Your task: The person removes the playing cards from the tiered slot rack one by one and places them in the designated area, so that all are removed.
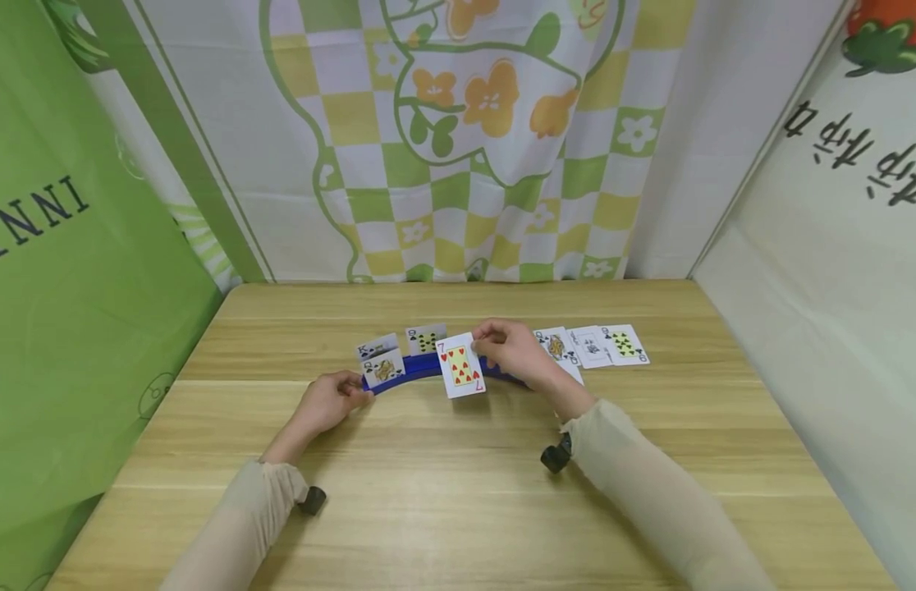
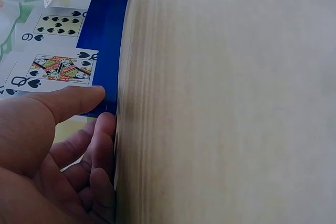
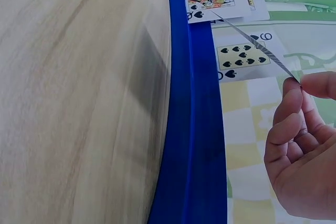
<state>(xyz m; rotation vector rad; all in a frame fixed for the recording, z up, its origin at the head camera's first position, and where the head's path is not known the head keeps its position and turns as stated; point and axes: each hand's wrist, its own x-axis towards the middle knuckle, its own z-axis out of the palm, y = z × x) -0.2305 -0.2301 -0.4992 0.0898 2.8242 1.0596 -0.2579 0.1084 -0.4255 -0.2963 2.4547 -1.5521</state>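
At far left, my left hand (image 1: pixel 331 404) grips the end of the curved blue rack (image 1: pixel 421 364) on the wooden counter (image 1: pixel 443 476), apparently to steady it. Beside it the queen of spades (image 1: pixel 384 370) stands in the rack, partly covering the king (image 1: pixel 377 345) behind; next comes the nine of spades (image 1: pixel 426 340). At center, the seven of hearts (image 1: pixel 460 367) is up in the air, tilted and face toward me, pinched at its upper corner by my right hand (image 1: pixel 513 349). Beyond that hand sit a court card (image 1: pixel 556 343), a printed white card (image 1: pixel 591 348) and a spot card (image 1: pixel 625 345). The step in hand looks to be racking the seven. As I judge it, the next move calls for lining its bottom edge up with the rack, right of the nine, and lowering it without knocking the others.
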